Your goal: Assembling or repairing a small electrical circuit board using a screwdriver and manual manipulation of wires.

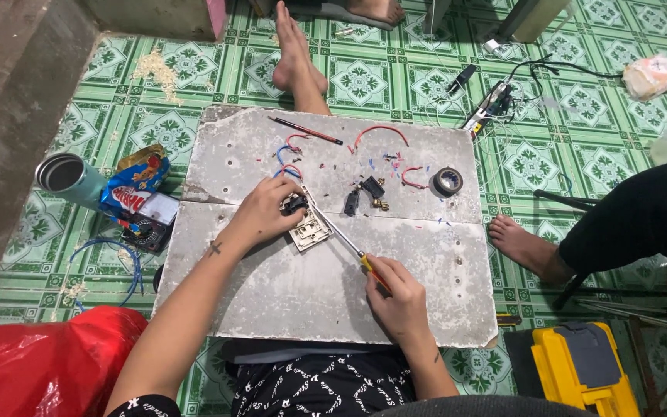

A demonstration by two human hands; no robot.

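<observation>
My left hand [262, 214] rests on a beige switch plate [309, 230] and pinches a small black part [296, 205] at its top edge. A screwdriver [345, 241] with an orange and yellow handle sits in my right hand [397, 292]; its thin shaft points up-left to the black part. Both lie on a grey worn board [310, 301] set on the floor. Loose black switch parts [364, 193], short red and blue wire pieces [380, 133] and a roll of black tape [448, 181] are scattered on the board's far half.
Another person's bare feet [295, 54] and leg [526, 247] are beside the board. A metal cup [67, 177], snack bag [134, 185] and multimeter [144, 228] lie left. A red plastic bag [40, 359] is near left, a yellow toolbox [580, 367] near right. Cables [496, 96] lie beyond.
</observation>
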